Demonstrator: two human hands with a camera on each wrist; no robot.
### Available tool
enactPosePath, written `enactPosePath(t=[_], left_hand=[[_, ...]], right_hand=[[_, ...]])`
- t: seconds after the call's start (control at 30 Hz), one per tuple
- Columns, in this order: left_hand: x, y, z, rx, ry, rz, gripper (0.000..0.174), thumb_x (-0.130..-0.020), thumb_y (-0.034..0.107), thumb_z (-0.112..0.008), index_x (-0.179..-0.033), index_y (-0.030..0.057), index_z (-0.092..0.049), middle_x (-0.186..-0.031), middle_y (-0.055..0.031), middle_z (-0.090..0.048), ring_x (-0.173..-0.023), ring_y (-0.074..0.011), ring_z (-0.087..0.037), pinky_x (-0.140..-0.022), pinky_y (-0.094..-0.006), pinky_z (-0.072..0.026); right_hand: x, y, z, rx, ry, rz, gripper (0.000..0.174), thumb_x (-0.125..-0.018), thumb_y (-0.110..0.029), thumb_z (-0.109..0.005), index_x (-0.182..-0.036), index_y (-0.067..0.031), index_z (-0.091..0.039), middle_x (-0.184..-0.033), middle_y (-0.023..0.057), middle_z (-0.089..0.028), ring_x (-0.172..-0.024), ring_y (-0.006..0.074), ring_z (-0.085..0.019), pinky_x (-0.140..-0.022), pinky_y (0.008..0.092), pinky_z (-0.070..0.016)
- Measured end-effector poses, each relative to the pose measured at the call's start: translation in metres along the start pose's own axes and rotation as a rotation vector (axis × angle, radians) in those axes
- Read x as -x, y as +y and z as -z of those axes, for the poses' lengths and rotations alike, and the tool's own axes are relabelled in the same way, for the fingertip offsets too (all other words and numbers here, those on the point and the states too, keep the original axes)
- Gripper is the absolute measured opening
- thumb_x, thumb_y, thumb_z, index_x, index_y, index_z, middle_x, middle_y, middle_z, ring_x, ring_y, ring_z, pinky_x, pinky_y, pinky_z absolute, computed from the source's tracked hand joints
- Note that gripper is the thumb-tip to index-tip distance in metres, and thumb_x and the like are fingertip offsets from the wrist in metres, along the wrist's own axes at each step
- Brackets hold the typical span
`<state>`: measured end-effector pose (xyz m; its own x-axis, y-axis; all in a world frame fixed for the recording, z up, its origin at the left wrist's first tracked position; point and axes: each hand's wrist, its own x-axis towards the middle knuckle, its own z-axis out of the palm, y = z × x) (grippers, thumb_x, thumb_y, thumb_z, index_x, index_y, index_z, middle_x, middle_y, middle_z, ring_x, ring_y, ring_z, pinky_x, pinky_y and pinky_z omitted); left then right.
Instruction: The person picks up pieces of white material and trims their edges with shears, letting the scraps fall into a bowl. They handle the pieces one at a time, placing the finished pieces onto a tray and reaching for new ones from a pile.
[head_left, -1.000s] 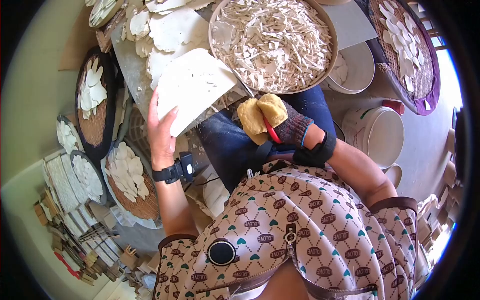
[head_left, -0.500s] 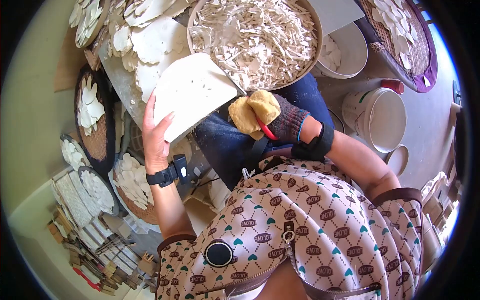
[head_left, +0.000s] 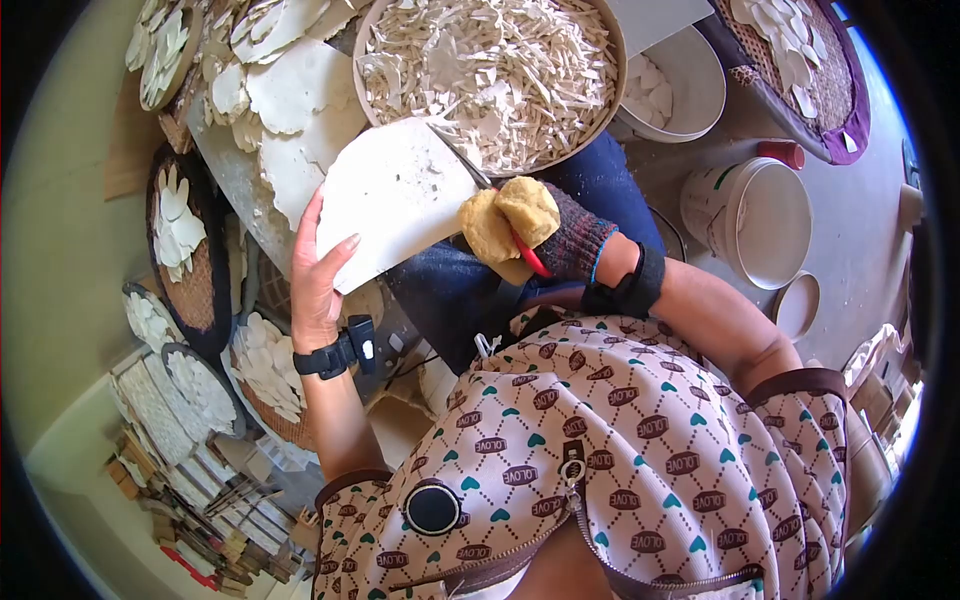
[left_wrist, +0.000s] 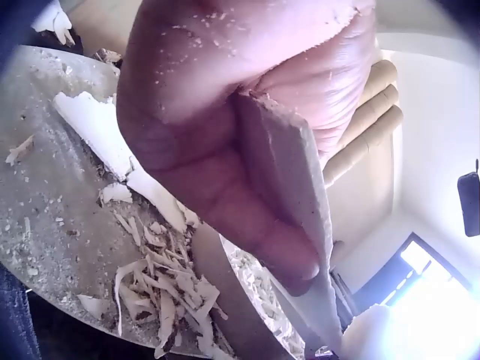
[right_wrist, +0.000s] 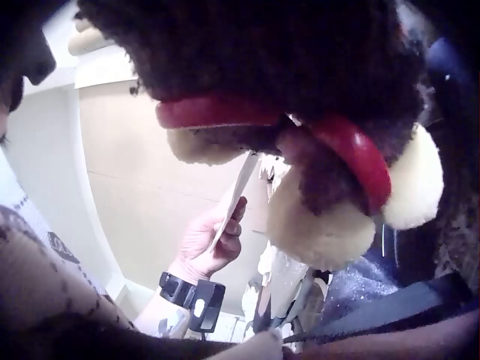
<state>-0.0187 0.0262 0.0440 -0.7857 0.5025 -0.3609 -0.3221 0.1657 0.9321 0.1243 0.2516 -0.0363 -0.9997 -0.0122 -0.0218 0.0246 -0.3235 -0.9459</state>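
My bare left hand (head_left: 318, 270) grips a stiff white sheet (head_left: 390, 200) by its left edge, thumb on top and fingers beneath. In the left wrist view the sheet (left_wrist: 281, 154) is seen edge-on, pinched between thumb and fingers. My right hand (head_left: 578, 235) wears a dark knitted glove and holds scissors with red handles (head_left: 532, 258). Yellow sponge pads (head_left: 525, 208) wrap those handles. Along the sheet's upper right edge lie the dark blades (head_left: 465, 158). From the right wrist view, the sheet (right_wrist: 238, 191) runs up to the scissors; the gloved fingers are in deep shadow.
Beyond the sheet stands a round basin (head_left: 621, 85) heaped with white clippings. Large white pieces (head_left: 290, 85) lie stacked on the worktop at left. Two white buckets (head_left: 715, 95) (head_left: 770, 225) stand at right. Woven trays (head_left: 205, 290) with thin white pieces surround the seat.
The head view has shifted, so the basin and trays appear further left. The sheet sits slightly lower and more turned in the view. Both hands keep their holds.
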Motion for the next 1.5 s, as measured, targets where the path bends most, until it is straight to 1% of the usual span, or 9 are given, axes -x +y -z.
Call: enactPosePath(t=[0.37, 0.4, 0.53, 0.63, 0.67, 0.73, 0.83, 0.93, 1.5], left_hand=[[-0.011, 0.013, 0.025, -0.195, -0.116, -0.037, 0.069, -0.073, 0.001, -0.062, -0.136, 0.0017, -0.036, -0.132, -0.0109, -0.044, -0.12, -0.0193, -0.044, -0.102, -0.0311, -0.034], [-0.011, 0.015, 0.023, -0.214, -0.134, -0.039, 0.067, -0.073, 0.001, -0.062, -0.136, 0.0016, -0.037, -0.131, -0.0106, -0.045, -0.119, -0.0188, -0.045, -0.101, -0.0302, -0.0352], [-0.008, 0.013, 0.017, 0.022, -0.023, 0.01, 0.06, -0.076, 0.002, -0.062, -0.132, 0.0024, -0.041, -0.125, -0.0101, -0.051, -0.109, -0.0177, -0.053, -0.092, -0.0282, -0.0433], [0.0, -0.018, 0.012, 0.48, 0.289, 0.014, 0.052, -0.08, 0.003, -0.061, -0.128, 0.004, -0.043, -0.117, -0.0094, -0.055, -0.1, -0.017, -0.058, -0.084, -0.0291, -0.049], [0.007, -0.025, -0.003, 0.465, 0.374, -0.052, 0.05, -0.081, 0.002, -0.06, -0.128, 0.0044, -0.042, -0.113, -0.0088, -0.056, -0.096, -0.0172, -0.059, -0.082, -0.0305, -0.0502], [0.022, -0.029, -0.049, 0.414, 0.472, -0.131, 0.052, -0.084, 0.002, -0.059, -0.13, 0.0042, -0.035, -0.107, -0.0074, -0.058, -0.092, -0.0169, -0.059, -0.079, -0.0317, -0.0511], [0.017, -0.047, -0.065, 0.284, 0.571, -0.276, 0.055, -0.085, 0.001, -0.058, -0.13, 0.003, -0.028, -0.121, -0.012, -0.047, -0.109, -0.0192, -0.049, -0.091, -0.0333, -0.043], [0.012, -0.045, -0.056, 0.249, 0.656, -0.253, 0.054, -0.083, -0.001, -0.058, -0.129, 0.0022, -0.029, -0.126, -0.0137, -0.042, -0.114, -0.021, -0.046, -0.096, -0.034, -0.0387], [0.013, -0.041, -0.005, 0.257, 0.398, -0.081, 0.055, -0.081, -0.002, -0.059, -0.129, 0.0035, -0.032, -0.123, -0.0133, -0.046, -0.112, -0.022, -0.049, -0.092, -0.0357, -0.0435]], right_hand=[[-0.007, -0.013, 0.0, 0.509, -0.041, 0.432, 0.019, -0.074, -0.014, -0.062, -0.09, -0.0043, -0.063, -0.081, 0.0123, -0.063, -0.074, 0.0303, -0.06, -0.07, 0.0341, -0.049], [-0.009, -0.008, 0.001, 0.582, -0.04, 0.409, 0.03, -0.064, -0.013, -0.068, -0.092, -0.0055, -0.062, -0.081, 0.0123, -0.063, -0.078, 0.0307, -0.061, -0.071, 0.0355, -0.0496], [-0.007, -0.004, 0.006, 0.464, -0.099, 0.379, 0.034, -0.073, -0.014, -0.071, -0.103, -0.0058, -0.058, -0.095, 0.0103, -0.062, -0.089, 0.0255, -0.06, -0.08, 0.0337, -0.0476], [-0.01, 0.003, -0.003, 0.322, -0.012, 0.199, 0.034, -0.067, -0.017, -0.073, -0.097, -0.0073, -0.062, -0.092, 0.0094, -0.064, -0.085, 0.0264, -0.062, -0.076, 0.0335, -0.0493], [-0.014, 0.002, -0.005, 0.443, 0.035, 0.385, 0.031, -0.066, -0.013, -0.072, -0.094, -0.0078, -0.061, -0.091, 0.0101, -0.064, -0.084, 0.0291, -0.061, -0.075, 0.0343, -0.0496], [-0.02, 0.008, -0.011, 0.35, -0.005, 0.251, 0.028, -0.065, -0.014, -0.072, -0.091, -0.0081, -0.06, -0.088, 0.011, -0.063, -0.082, 0.0306, -0.06, -0.073, 0.0349, -0.0498], [-0.023, 0.011, -0.02, 0.258, -0.123, 0.048, 0.027, -0.092, -0.025, -0.051, -0.094, -0.0004, -0.063, -0.087, 0.0084, -0.065, -0.079, 0.0129, -0.061, -0.072, 0.0286, -0.0489], [-0.024, 0.014, -0.022, 0.364, -0.201, 0.05, 0.027, -0.09, -0.026, -0.055, -0.094, -0.0005, -0.063, -0.089, 0.0078, -0.066, -0.08, 0.013, -0.061, -0.073, 0.0289, -0.0489], [-0.029, 0.006, -0.032, 0.224, -0.214, 0.005, 0.019, -0.085, -0.02, -0.059, -0.089, -0.0019, -0.062, -0.084, 0.0097, -0.066, -0.077, 0.0176, -0.061, -0.069, 0.0302, -0.0494]])
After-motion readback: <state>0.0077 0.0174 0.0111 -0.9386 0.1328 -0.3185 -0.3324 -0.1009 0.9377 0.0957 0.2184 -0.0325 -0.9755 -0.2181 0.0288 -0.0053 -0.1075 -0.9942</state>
